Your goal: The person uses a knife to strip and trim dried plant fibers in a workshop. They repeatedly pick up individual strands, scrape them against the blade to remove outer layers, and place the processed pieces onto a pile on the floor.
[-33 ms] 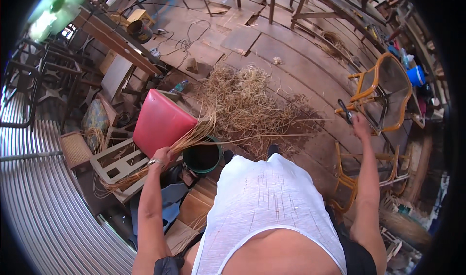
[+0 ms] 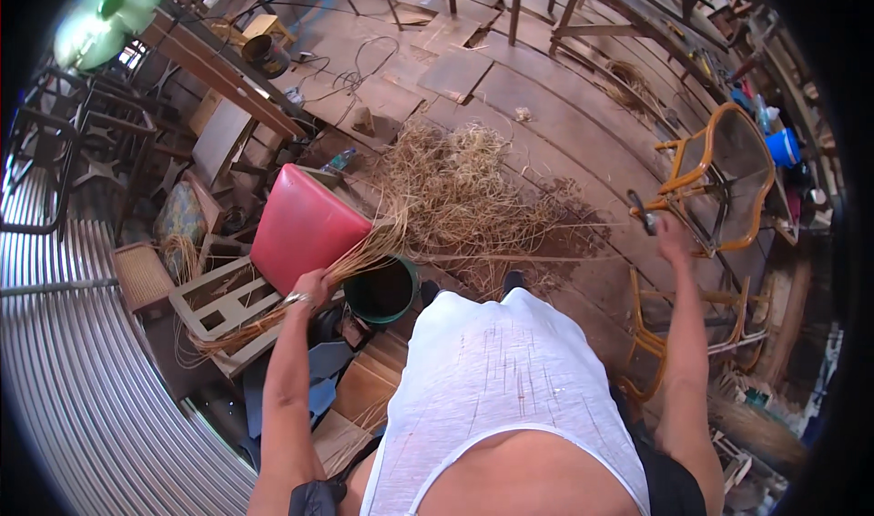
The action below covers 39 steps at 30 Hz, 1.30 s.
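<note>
My left hand [image 2: 311, 288] is closed around a bundle of long straw-coloured strands [image 2: 364, 252] that fan out toward a loose pile of the same fibre [image 2: 464, 188] on the plank floor. A red cushion [image 2: 305, 225] and a dark green bucket [image 2: 382, 290] sit right beside that hand. My right hand [image 2: 669, 236] is stretched out to the right and grips a small dark hand tool [image 2: 642, 211]. It is next to an orange-framed chair with a woven seat [image 2: 728, 175]. One thin strand [image 2: 528, 259] runs across the floor between both hands.
A white wooden frame [image 2: 223, 302] lies under the bundle at left. Corrugated metal sheeting [image 2: 82, 398] fills the lower left. Another orange chair frame [image 2: 692, 325] stands below my right arm. Benches, tables and stacked chairs line the far side, with a blue bucket [image 2: 783, 147] at right.
</note>
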Tool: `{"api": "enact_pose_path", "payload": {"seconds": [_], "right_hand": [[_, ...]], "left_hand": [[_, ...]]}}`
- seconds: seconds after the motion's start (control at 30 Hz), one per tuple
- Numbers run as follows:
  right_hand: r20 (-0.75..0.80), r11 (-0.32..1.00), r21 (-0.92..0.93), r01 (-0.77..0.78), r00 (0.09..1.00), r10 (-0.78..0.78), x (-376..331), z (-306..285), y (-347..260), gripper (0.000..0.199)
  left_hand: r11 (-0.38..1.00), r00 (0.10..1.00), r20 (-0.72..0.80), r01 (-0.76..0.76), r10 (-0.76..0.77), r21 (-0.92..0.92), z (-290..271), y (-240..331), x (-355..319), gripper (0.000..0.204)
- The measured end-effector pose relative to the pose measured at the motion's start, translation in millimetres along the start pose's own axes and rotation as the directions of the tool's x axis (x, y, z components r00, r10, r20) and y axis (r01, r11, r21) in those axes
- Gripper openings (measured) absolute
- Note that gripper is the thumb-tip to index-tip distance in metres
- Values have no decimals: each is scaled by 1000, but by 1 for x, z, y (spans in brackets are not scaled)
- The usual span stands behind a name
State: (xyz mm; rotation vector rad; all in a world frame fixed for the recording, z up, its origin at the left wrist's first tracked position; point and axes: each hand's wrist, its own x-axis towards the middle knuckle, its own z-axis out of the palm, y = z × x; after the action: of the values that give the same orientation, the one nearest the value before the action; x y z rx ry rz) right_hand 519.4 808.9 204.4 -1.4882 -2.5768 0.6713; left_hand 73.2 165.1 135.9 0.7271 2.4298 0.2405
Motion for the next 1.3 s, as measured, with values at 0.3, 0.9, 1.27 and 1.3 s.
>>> {"api": "enact_pose_path", "payload": {"seconds": [0.3,0.9,1.27,1.3], "right_hand": [[460,892,452,-2,858,-231,-89,145,-221,29],[472,919,384,-95,875,-107,-67,90,-122,26],[606,461,745,-482,778,-165,-73,76,-164,19],[635,277,769,-576,737,-230,-74,80,-170,17]], "left_hand": [[771,842,-7,-497,539,-399,74,286,28,24],[935,968,84,-205,238,-291,49,143,-5,24],[856,851,-112,495,-512,-151,69,52,25,34],[937,946,-88,291,-312,-193,64,78,30,37]]}}
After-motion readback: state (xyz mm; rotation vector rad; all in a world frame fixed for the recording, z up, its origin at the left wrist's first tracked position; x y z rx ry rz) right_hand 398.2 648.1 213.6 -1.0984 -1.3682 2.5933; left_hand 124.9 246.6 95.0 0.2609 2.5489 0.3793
